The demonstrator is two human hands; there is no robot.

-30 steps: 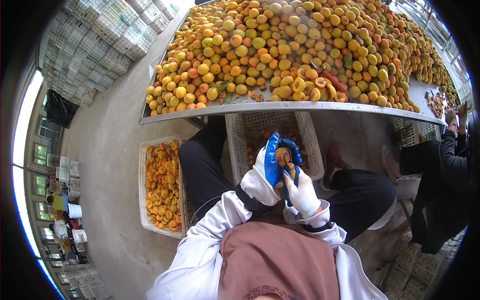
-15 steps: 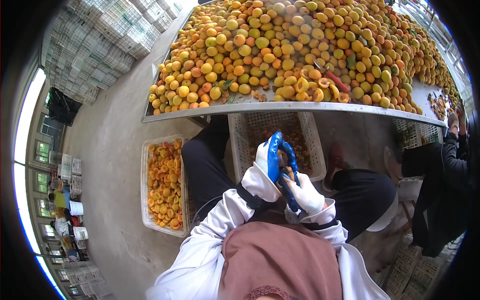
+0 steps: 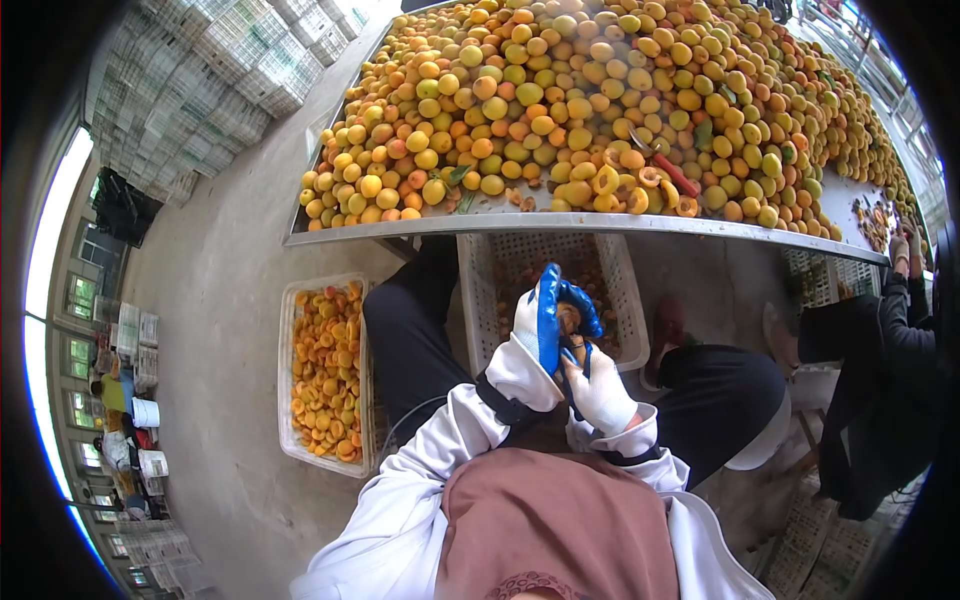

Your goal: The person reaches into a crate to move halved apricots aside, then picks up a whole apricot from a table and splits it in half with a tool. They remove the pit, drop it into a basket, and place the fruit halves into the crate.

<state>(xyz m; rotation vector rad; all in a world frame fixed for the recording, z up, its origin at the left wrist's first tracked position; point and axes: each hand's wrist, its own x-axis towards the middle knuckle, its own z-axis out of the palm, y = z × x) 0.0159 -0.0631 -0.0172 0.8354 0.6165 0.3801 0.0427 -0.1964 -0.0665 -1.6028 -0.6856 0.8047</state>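
My left hand (image 3: 548, 325), in a white glove with blue coating, curls around a brownish-orange apricot (image 3: 569, 318). Just below it, my right hand (image 3: 602, 392), also gloved, is closed with thumb and fingers near the fruit. A small dark piece shows at its fingertips, but I cannot make out what it is. Both hands are above my lap, in front of a perforated white crate (image 3: 634, 300) with brownish scraps inside. Beyond them, apricots (image 3: 500, 110) are heaped on a metal-edged table (image 3: 420, 226). Several cut apricots (image 3: 637, 200) lie at its near side.
A red-handled tool (image 3: 676, 173) lies on the heap. To the left, a white crate (image 3: 288, 400) of halved apricots stands on the concrete floor (image 3: 220, 330). Another person's gloved hands (image 3: 900, 248) are at the table's right end. Crates (image 3: 200, 90) are stacked at far left.
My right hand has shifted slightly lower and to the right. More of the apricot in my left hand shows now. The view has shifted slightly.
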